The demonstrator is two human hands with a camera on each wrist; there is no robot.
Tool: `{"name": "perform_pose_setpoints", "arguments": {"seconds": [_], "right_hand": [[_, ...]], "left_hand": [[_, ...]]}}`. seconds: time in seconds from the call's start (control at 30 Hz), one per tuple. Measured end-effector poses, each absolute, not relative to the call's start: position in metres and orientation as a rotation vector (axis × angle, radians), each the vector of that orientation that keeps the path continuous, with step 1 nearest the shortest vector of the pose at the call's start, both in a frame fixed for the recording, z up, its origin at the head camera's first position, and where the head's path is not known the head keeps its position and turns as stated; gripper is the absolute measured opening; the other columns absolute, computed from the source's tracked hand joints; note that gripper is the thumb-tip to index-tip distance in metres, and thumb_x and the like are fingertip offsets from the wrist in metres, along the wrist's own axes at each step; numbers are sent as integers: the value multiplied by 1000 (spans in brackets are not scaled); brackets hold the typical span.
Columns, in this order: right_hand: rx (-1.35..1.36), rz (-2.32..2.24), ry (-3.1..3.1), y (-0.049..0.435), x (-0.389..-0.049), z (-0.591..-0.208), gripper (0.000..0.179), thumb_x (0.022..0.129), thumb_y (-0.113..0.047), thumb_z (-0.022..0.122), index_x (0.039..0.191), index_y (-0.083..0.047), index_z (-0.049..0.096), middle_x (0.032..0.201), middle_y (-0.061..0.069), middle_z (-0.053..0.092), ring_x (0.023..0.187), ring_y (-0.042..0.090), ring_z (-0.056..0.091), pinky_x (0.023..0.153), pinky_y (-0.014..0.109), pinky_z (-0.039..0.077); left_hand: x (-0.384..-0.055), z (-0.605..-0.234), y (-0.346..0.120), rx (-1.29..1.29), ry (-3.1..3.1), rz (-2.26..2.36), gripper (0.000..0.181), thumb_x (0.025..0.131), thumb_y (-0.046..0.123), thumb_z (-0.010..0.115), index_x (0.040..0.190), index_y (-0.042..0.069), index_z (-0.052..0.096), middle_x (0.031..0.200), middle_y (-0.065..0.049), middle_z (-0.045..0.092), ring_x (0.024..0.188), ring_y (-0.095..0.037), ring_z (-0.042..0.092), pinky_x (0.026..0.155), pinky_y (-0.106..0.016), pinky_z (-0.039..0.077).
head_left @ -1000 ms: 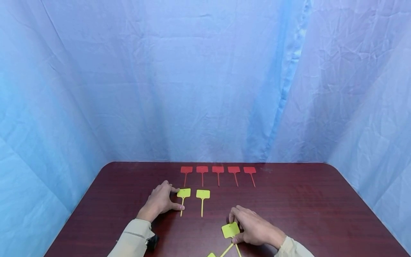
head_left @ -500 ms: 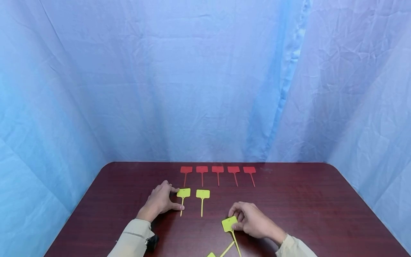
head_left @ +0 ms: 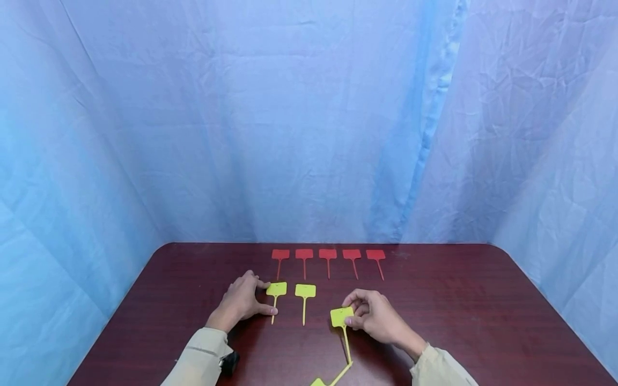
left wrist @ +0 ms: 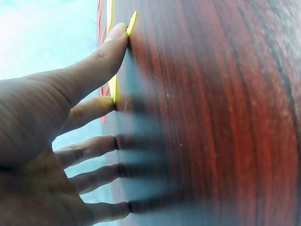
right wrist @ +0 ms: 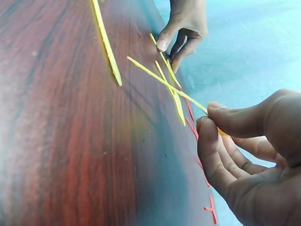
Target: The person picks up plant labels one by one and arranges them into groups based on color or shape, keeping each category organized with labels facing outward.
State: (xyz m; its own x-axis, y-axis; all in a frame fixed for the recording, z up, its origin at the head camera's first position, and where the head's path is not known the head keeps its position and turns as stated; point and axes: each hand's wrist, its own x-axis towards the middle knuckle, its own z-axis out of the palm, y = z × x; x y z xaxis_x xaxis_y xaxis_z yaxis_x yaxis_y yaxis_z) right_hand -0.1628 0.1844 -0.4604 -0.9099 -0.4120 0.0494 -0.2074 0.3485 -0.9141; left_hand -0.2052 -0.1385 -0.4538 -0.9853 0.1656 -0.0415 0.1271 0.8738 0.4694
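My right hand pinches a yellow T-shaped plant label by its head between thumb and forefinger. In the right wrist view the held label's stem sticks out tilted over the table. Fingers spread, my left hand rests beside another yellow label, its thumb on the stem and its forefinger at the head's corner. A second flat yellow label lies just right of that one. At the bottom edge of the head view lies a further yellow label, its head partly cut off.
A row of several red plant labels lies along the far side of the dark wood-grain table. Blue curtains hang behind and on both sides. A black item shows by the left sleeve.
My right hand has lifted the yellow plant label and moved it away from me, off the other yellow label it overlapped. The left hand has stayed in place.
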Motion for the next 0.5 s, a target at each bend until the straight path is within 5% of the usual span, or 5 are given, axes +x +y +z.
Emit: {"name": "perform_pose_setpoints", "arguments": {"seconds": [0.5], "right_hand": [[-468,-1590,2452,173,-185,-469,18,88,4,75,104,2,65,80,7,64,65,21,64,59,35,56]], "left_hand": [[-207,-452,-137,221,2949,716,70,68,36,96,125,3,73,110,-11,58,107,-37,58,92,-57,49]]}}
